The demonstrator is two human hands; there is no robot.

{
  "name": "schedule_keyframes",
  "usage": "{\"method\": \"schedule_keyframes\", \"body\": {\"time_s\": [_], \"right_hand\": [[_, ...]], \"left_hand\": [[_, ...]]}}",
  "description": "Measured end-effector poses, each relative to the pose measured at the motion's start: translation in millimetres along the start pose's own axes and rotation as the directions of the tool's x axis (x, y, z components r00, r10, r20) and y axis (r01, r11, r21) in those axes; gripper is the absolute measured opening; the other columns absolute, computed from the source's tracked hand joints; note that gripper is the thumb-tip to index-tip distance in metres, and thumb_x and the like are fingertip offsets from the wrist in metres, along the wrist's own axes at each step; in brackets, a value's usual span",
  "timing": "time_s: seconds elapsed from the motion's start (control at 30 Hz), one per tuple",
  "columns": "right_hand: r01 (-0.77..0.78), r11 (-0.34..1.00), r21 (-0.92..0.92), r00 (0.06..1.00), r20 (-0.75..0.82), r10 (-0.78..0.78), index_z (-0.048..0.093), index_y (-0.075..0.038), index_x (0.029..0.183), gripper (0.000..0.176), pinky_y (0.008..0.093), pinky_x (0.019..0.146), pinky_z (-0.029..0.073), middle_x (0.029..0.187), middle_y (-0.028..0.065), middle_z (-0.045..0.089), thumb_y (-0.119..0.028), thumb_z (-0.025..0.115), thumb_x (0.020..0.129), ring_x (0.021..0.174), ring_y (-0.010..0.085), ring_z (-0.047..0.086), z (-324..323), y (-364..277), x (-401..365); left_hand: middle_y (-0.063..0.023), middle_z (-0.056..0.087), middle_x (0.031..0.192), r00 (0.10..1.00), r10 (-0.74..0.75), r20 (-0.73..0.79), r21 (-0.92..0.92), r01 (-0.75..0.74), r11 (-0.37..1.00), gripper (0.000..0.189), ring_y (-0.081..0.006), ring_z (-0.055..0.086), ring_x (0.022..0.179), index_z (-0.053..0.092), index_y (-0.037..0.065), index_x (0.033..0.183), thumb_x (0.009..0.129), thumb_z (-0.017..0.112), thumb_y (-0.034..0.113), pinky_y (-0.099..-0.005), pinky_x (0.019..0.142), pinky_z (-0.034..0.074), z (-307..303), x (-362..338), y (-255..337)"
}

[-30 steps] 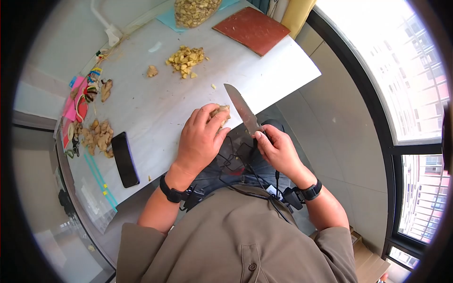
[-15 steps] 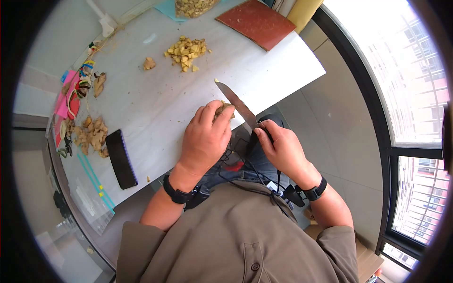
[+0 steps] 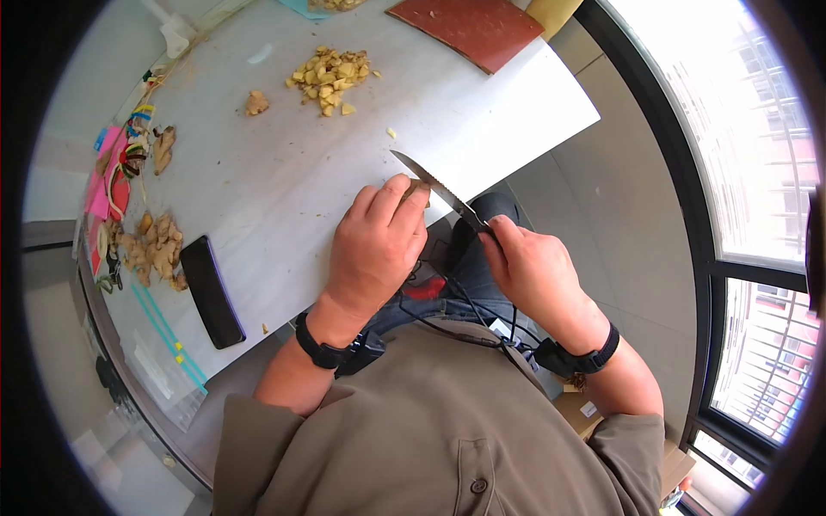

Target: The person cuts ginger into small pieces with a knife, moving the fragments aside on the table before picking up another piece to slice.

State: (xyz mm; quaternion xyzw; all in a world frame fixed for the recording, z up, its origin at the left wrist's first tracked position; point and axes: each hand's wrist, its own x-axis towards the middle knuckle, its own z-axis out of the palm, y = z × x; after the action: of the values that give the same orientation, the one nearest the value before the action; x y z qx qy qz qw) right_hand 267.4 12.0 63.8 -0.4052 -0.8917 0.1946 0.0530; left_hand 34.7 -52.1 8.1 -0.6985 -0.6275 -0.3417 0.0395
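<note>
My left hand [image 3: 379,245] holds a piece of ginger [image 3: 416,193] near the table's front edge, its fingers wrapped over it and hiding most of it. In my right hand [image 3: 535,271] is a serrated knife [image 3: 439,189], its blade beside the ginger and its tip pointing up and left. A small yellow bit [image 3: 391,133] lies just beyond the tip. Farther back sits a pile of chopped ginger [image 3: 329,77], with a lone ginger piece [image 3: 256,103] to its left.
Whole ginger [image 3: 159,249] lies at the left beside a black phone [image 3: 212,292] and a clear zip bag [image 3: 168,361]. A reddish-brown board [image 3: 469,30] is at the back. Cables [image 3: 465,301] hang below the table [image 3: 284,189]. The window is at the right.
The small yellow bit has left the knife tip and lies on the table. My right hand and the knife handle have moved slightly right and down. The view has shifted a little.
</note>
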Motion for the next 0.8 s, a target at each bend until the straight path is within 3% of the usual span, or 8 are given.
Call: {"method": "schedule_keyframes", "body": {"time_s": [0.43,0.53,0.63,0.73,0.8], "right_hand": [[0.05,0.992,-0.12,0.995,0.089,-0.04,0.057,-0.002,0.098,0.022,0.0501,0.056,0.057,0.068,0.0172,0.068,-0.017,0.068,0.111,0.064,0.04,0.072,-4,-9,17],[0.02,0.992,-0.125,0.997,0.082,-0.01,0.058,-0.005,0.099,0.022,0.0533,0.057,0.052,0.066,0.0171,0.062,-0.018,0.066,0.114,0.063,0.0433,0.067,10,-9,26],[0.1,0.986,-0.135,0.994,0.047,-0.094,0.058,-0.003,0.099,0.02,0.049,0.053,0.055,0.066,0.017,0.068,-0.017,0.067,0.111,0.059,0.0381,0.071,16,-8,31],[0.09,0.993,-0.079,0.995,-0.03,-0.092,0.06,-0.002,0.099,0.022,0.0516,0.057,0.055,0.068,0.0187,0.068,-0.019,0.067,0.112,0.062,0.0417,0.071,21,-3,32],[0.007,0.988,0.157,0.999,-0.048,0.001,0.062,-0.002,0.099,0.023,0.0545,0.061,0.055,0.07,0.021,0.067,-0.02,0.068,0.112,0.066,0.0461,0.069,22,2,32]], "left_hand": [[-0.0079,0.071,0.123,1.0,0.008,-0.022,-0.048,-0.009,0.999,0.039,-0.0294,0.067,0.093,0.08,0.004,0.122,0.084,0.081,-0.006,-0.0415,0.082,0.061,0,3,0],[-0.008,0.071,0.122,1.0,0.013,-0.009,-0.051,-0.013,0.999,0.039,-0.0293,0.068,0.093,0.08,0.004,0.122,0.084,0.082,-0.006,-0.0413,0.081,0.061,-3,3,0],[-0.0083,0.071,0.122,1.0,0.015,-0.022,-0.057,-0.016,0.998,0.039,-0.0291,0.068,0.092,0.08,0.004,0.123,0.085,0.083,-0.005,-0.0412,0.081,0.061,-2,1,-1],[-0.0081,0.072,0.122,0.999,0.01,-0.049,-0.044,-0.012,0.999,0.038,-0.0287,0.069,0.092,0.08,0.004,0.122,0.086,0.085,-0.003,-0.0409,0.081,0.062,1,-1,-1],[-0.008,0.073,0.122,0.999,0.01,-0.052,-0.038,-0.012,0.999,0.037,-0.0286,0.069,0.093,0.081,0.005,0.122,0.086,0.085,-0.003,-0.0407,0.081,0.062,1,-1,0]]}}
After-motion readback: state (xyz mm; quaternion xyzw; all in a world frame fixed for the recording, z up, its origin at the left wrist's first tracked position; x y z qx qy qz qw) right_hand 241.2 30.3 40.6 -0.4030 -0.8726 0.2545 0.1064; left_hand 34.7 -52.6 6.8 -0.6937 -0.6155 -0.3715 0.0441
